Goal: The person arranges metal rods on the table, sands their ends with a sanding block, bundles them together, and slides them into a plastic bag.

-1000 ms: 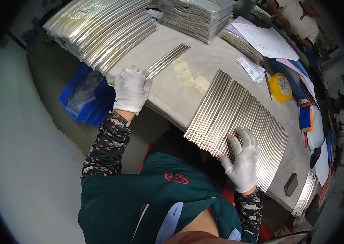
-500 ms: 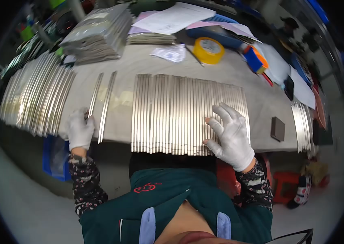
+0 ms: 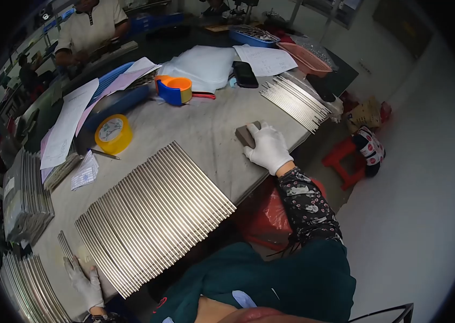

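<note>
A wide row of shiny metal rods [image 3: 155,215] lies side by side on the table. My right hand [image 3: 268,148], in a white glove with bare fingertips, grips a small dark brown block [image 3: 246,134] on the table to the right of the row. At the lower left, my left hand [image 3: 86,285] lies on the table with its fingers spread, touching the end of a few separate rods [image 3: 65,245]. These rods lie between the wide row and a wrapped stack of rods [image 3: 36,290].
Yellow tape [image 3: 113,134], a pen and papers [image 3: 85,171] lie beyond the row. Further right are an orange-and-blue tape dispenser [image 3: 174,90], a black phone [image 3: 245,74] and more rods [image 3: 295,102]. Another person [image 3: 93,27] is at the back left. A red stool [image 3: 344,161] stands on the floor.
The view has swung to the right. My right hand has left the wide row of rods, moved right and taken hold of the dark block. My left hand stays by the separate rods, its fingers now spread.
</note>
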`<state>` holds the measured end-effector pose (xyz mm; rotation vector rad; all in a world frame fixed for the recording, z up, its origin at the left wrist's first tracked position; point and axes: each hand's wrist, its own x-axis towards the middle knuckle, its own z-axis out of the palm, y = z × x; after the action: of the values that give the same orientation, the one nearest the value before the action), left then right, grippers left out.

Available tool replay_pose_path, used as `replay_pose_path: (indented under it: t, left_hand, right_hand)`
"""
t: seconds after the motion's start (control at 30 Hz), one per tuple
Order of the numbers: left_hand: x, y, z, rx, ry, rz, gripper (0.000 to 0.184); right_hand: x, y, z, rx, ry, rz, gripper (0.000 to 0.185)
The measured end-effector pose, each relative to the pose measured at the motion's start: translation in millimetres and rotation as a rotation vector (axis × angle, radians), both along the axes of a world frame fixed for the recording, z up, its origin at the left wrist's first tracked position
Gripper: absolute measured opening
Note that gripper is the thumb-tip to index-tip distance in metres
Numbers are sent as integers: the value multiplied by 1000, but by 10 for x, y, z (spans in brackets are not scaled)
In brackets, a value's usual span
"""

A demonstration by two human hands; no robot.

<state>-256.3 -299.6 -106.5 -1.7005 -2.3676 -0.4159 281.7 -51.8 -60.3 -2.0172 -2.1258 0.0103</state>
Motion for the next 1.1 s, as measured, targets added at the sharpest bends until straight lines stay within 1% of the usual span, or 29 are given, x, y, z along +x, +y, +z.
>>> replay_pose_path:
  t: [0.07,0.1,0.17,0.2,0.27,0.33,0.4,0.43,0.47,0.53,0.57,0.6,0.67,0.7,0.73,0.8,0.83,0.87,0.93,1.0,1.1]
  left_hand:
    - [-45,-30,23,-53,22,-15,64]
    - [-52,-44,45,-89,32,17,65]
    - [-63,-32,18,-101,46,62,65]
    - [-73,-43,23,-107,55,65,65]
    - [-97,-84,25,-77,-16,40,65]
    - [-112,-115,63,-118,16,56,65]
    - [-116,-125,53,-132,53,69,66]
    - [-123,-130,41,-114,26,66,66]
    - [-133,-130,36,-96,0,62,67]
    - [-153,-140,33,-96,-8,64,67]
    - [-161,-147,41,-97,-17,67,66]
    - [-169,-146,43,-101,-14,67,66]
    - [-185,-152,50,-110,0,67,66]
    - [-191,-158,59,-117,6,70,66]
    - [-196,-153,63,-118,14,69,66]
    - [-207,-149,65,-120,26,76,66]
    - [-210,-148,55,-102,14,64,66]
    - [-208,-150,52,-86,2,52,66]
    - [-169,-152,87,-102,22,68,64]
    - [-117,-143,108,-111,48,70,62]
    - [-22,-112,145,-92,30,64,59]
  right_hand:
    - [-58,176,35,204,89,108,75]
    - [-71,284,34,194,83,90,75]
    - [-69,581,-81,502,158,189,70]
    - [43,710,-130,496,168,188,70]
    - [386,881,-213,456,93,128,64]
    - [607,758,-2,74,-12,-139,67]
    - [884,778,-268,26,-135,-316,72]
    - [944,718,-363,24,-101,-340,75]
    - [972,689,-459,22,-99,-341,75]
    - [874,543,-482,60,-184,-266,73]
    - [824,462,-465,139,-215,-214,64]
    - [815,434,-384,135,-213,-214,64]
    - [794,370,-219,133,-52,-182,52]
    - [765,341,-193,287,-123,-245,35]
    - [791,351,-194,281,-119,-241,35]
    - [921,435,-175,230,-202,-259,22]
    - [944,483,-186,285,-208,-252,12]
    - [971,515,-184,284,-205,-243,12]
    - [949,523,-100,198,-207,-214,11]
    - [879,439,-6,167,-226,-181,14]
    - [711,236,162,-161,-139,-193,24]
